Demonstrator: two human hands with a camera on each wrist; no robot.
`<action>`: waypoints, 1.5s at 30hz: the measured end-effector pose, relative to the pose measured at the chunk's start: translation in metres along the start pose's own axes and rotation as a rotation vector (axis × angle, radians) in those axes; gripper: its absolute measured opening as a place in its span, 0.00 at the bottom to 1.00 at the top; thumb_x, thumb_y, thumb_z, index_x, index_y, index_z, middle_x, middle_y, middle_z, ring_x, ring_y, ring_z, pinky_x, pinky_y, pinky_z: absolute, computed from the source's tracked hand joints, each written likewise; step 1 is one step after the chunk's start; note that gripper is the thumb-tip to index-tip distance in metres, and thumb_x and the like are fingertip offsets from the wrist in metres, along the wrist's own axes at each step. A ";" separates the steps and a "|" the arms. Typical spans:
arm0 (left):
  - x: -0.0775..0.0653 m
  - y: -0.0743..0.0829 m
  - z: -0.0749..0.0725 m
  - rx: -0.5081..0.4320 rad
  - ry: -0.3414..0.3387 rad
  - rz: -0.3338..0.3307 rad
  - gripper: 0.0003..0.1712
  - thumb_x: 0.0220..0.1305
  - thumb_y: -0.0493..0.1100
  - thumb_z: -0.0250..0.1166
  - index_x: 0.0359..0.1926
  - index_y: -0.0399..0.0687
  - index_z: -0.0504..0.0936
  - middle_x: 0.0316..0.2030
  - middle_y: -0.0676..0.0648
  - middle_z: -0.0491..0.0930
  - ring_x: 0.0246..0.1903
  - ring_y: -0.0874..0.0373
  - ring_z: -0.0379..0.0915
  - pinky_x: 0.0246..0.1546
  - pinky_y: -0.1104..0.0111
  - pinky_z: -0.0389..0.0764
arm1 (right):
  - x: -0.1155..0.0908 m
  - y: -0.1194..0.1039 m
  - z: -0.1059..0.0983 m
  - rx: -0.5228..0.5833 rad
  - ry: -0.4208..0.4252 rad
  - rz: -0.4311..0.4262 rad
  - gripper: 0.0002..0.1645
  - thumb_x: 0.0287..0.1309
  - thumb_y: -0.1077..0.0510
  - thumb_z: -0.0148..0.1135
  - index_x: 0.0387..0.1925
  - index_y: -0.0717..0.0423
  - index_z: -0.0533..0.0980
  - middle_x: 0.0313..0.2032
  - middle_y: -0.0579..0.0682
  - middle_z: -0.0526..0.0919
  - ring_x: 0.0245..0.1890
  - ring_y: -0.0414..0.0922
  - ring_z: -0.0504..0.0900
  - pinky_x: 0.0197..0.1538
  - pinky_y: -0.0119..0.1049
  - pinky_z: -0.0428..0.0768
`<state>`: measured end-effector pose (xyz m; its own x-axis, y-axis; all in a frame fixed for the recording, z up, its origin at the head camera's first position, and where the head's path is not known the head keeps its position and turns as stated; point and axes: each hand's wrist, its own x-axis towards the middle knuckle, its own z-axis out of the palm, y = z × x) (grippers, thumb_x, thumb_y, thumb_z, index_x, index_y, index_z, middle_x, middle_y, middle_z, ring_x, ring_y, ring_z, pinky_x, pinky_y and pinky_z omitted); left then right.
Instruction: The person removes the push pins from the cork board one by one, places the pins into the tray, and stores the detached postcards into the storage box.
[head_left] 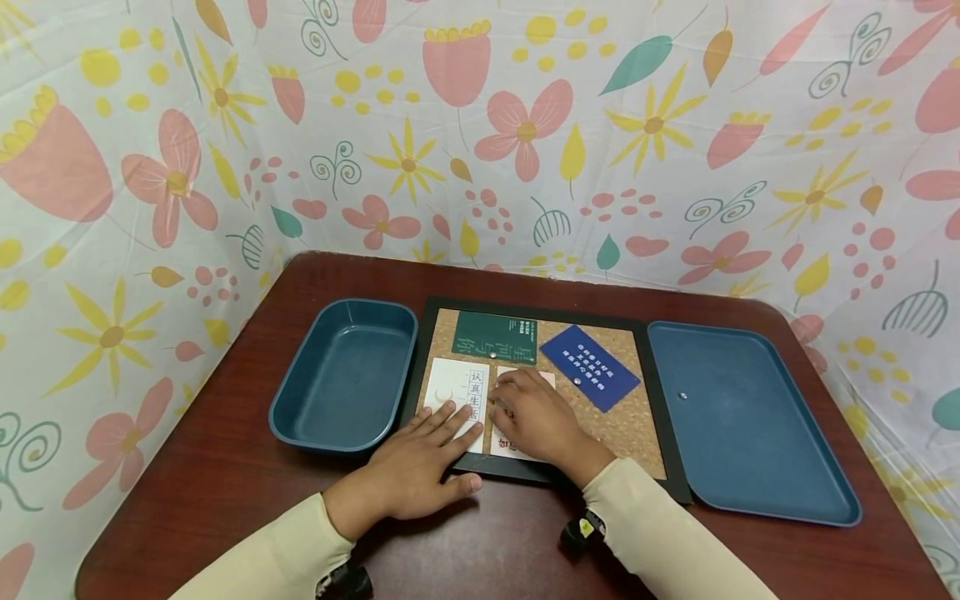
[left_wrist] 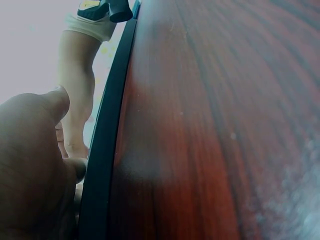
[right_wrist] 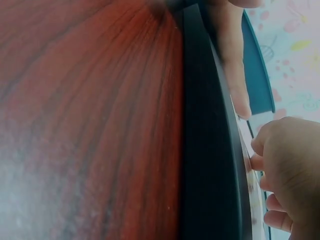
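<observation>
My left hand (head_left: 420, 467) lies with spread fingers on a white card (head_left: 441, 385) printed with Chinese characters, its thumb out past the board's front frame. Beside it, my right hand (head_left: 542, 415) bends its fingers over a second pale card with red characters (head_left: 517, 446). Its fingertips are at that card's left edge; anything between them is hidden. Both cards lie on a black-framed cork board (head_left: 626, 433). A dark green card (head_left: 480, 329) and a tilted blue card (head_left: 600, 358) are on it too, each bearing a small round pin.
Left of the board stands a deep blue tray (head_left: 341, 375). On the right, a shallow blue tray (head_left: 757, 433) holds a small shiny pin (head_left: 682, 396) near its left edge. The reddish-brown table (head_left: 217, 467) backs onto a flower-patterned curtain (head_left: 525, 192).
</observation>
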<state>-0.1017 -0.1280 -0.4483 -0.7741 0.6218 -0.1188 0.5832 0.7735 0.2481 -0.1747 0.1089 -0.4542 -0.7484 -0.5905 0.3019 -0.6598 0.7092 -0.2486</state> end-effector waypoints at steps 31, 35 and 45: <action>0.005 0.002 -0.004 -0.195 0.369 0.022 0.39 0.79 0.62 0.50 0.79 0.44 0.60 0.72 0.38 0.67 0.72 0.42 0.61 0.70 0.49 0.65 | 0.001 -0.023 -0.003 0.525 -0.049 0.236 0.34 0.61 0.61 0.71 0.67 0.64 0.73 0.55 0.58 0.81 0.43 0.47 0.84 0.42 0.40 0.84; 0.005 0.004 -0.005 -0.196 0.393 0.013 0.38 0.80 0.62 0.49 0.79 0.45 0.61 0.71 0.39 0.68 0.71 0.41 0.62 0.68 0.49 0.67 | 0.001 -0.028 -0.005 0.802 -0.117 0.368 0.38 0.62 0.65 0.67 0.72 0.63 0.66 0.52 0.59 0.83 0.33 0.43 0.86 0.31 0.36 0.84; 0.006 0.008 -0.009 -0.194 0.388 0.008 0.37 0.80 0.60 0.50 0.79 0.45 0.61 0.72 0.43 0.67 0.72 0.42 0.61 0.69 0.50 0.66 | -0.001 -0.039 -0.003 1.180 -0.113 0.558 0.41 0.60 0.73 0.62 0.74 0.68 0.60 0.51 0.67 0.84 0.42 0.52 0.88 0.41 0.42 0.88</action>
<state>-0.1039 -0.1189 -0.4380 -0.8266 0.5069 0.2445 0.5611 0.7086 0.4279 -0.1484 0.0830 -0.4419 -0.9019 -0.3983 -0.1671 0.1210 0.1384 -0.9830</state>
